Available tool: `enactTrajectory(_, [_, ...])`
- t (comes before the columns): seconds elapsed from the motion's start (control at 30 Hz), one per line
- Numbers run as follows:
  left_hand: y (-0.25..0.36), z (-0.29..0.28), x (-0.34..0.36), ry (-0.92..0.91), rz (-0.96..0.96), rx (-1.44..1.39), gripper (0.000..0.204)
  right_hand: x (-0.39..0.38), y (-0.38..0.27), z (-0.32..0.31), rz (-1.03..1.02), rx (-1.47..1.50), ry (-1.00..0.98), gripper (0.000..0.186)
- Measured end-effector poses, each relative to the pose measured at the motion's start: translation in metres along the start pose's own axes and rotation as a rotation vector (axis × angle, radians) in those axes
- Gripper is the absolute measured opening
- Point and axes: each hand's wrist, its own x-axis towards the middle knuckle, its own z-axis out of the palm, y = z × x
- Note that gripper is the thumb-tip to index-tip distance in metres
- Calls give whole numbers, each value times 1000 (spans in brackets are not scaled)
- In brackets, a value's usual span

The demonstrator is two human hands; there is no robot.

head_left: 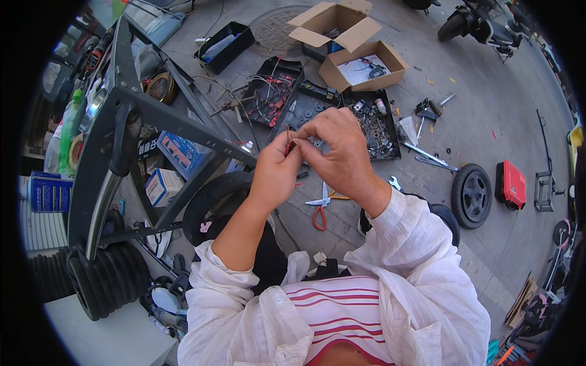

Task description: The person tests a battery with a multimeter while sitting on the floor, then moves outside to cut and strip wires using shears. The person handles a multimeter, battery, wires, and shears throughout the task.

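Both my hands are raised in front of my chest with their fingertips together. My left hand (276, 168) pinches a small, thin red piece (287, 148), which looks like a bit of wire or a connector. Against it, the thumb and forefinger of my right hand (342, 149) are closed; what lies between them is too small to make out. Beyond the hands, on the ground, are a black tray with red connectors and cables (268, 91) and a black tray of loose screws and small metal parts (381, 131). Below the hands lie red-handled scissors (319, 216).
A dark metal frame (177, 119) rises close on my left beside shelves of bottles and boxes. Open cardboard boxes (364, 79) stand ahead. To the right are a small wheel (472, 195), a red case (511, 185) and a long wrench (430, 157); a scooter (482, 27) is parked farther off.
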Motion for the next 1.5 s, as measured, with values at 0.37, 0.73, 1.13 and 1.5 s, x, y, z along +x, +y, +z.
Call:
enactTrajectory(0.37, [-7, -10, -6, -8, -143, 109, 17, 35, 55, -42, 146, -426, 379, 8])
enactTrajectory(0.73, [1, -20, 6, 220, -121, -351, 13, 18, 26, -31, 8, -186, -208, 8])
enactTrajectory(1.13, [5, -3, 5, 98, -175, -454, 11, 12, 14, 1, -62, -137, -85, 9])
enactTrajectory(1.5, [-5, 0, 3, 93, 143, 38, 11, 14, 3, -5, 54, 35, -64, 16])
